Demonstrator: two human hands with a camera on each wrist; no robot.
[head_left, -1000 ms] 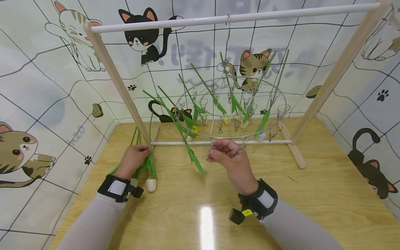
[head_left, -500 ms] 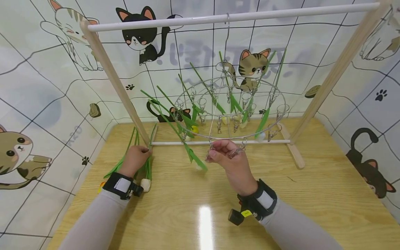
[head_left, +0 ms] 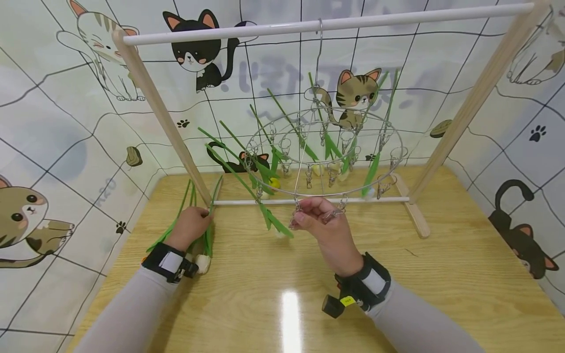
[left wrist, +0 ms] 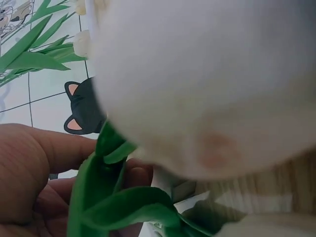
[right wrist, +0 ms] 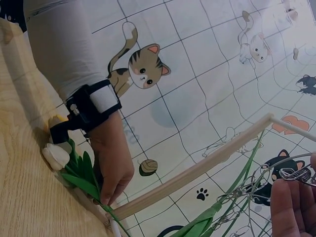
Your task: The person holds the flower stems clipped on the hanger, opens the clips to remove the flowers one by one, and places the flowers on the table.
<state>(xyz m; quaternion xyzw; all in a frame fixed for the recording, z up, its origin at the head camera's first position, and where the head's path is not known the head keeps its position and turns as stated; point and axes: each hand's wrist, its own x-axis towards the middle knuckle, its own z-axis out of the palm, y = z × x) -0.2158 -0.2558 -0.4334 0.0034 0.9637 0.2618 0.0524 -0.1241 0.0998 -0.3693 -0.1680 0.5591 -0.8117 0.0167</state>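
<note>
My left hand [head_left: 190, 226] pinches the green stem of a white artificial tulip [head_left: 203, 264] at the table's left, its blossom pointing toward me. In the left wrist view that white blossom [left wrist: 197, 84] fills much of the picture, with thumb and fingers about the green leaves [left wrist: 94, 192]. More tulip stems [head_left: 169, 233] lie beneath and beside this hand. My right hand [head_left: 324, 228] pinches a small metal clip [head_left: 295, 219] on the front rim of a round wire clip hanger [head_left: 282, 185]. Several tulips hang blossom-down from its other clips, including one at the front left [head_left: 269, 215].
The hanger hooks over the white top rod [head_left: 247, 32] of a wooden stand. Its left post [head_left: 163, 117] rises just beside my left hand; the right post [head_left: 476, 98] is farther off. A lower white rod [head_left: 238, 202] runs behind the hands. Cat-patterned wall covering surrounds the wooden table.
The held tulip's stem has tipped to the right while its blossom shifted left. The front left hanging tulip has swung slightly. My right hand stays at the clip.
</note>
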